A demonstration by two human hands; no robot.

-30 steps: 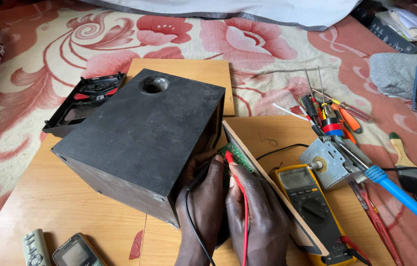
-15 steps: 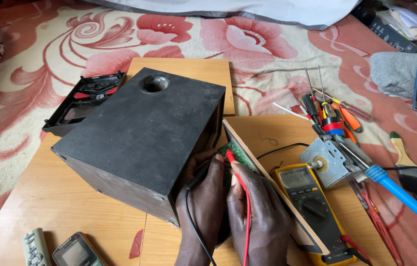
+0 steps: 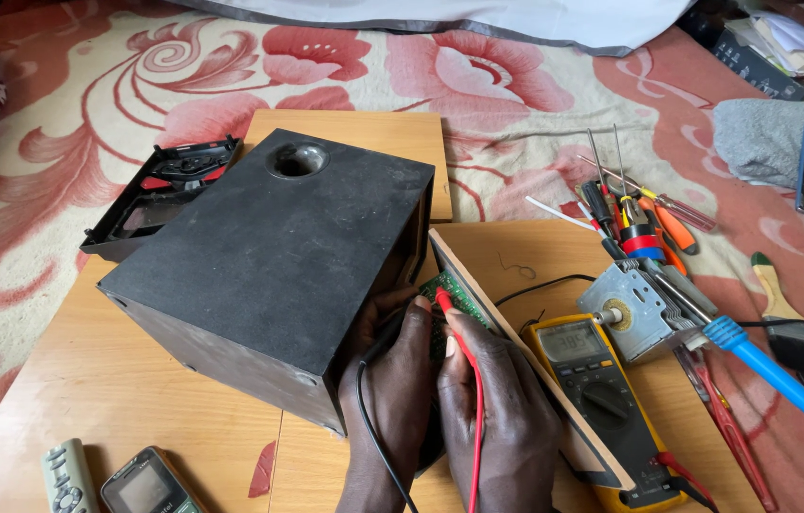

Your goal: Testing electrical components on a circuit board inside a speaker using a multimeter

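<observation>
At the bench's six o'clock, the right hand (image 3: 506,418) pinches a red probe (image 3: 444,302) onto the fragile-looking green circuit board (image 3: 449,294), best held by its edges, while the left hand (image 3: 392,380) grips a black lead (image 3: 373,432) beside the black speaker box (image 3: 269,256).

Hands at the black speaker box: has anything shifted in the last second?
Nothing visibly changed. The right hand keeps the red probe on the green circuit board, the left hand stays beside it with the black lead, and the black wooden speaker box and yellow multimeter lie as before.
</observation>
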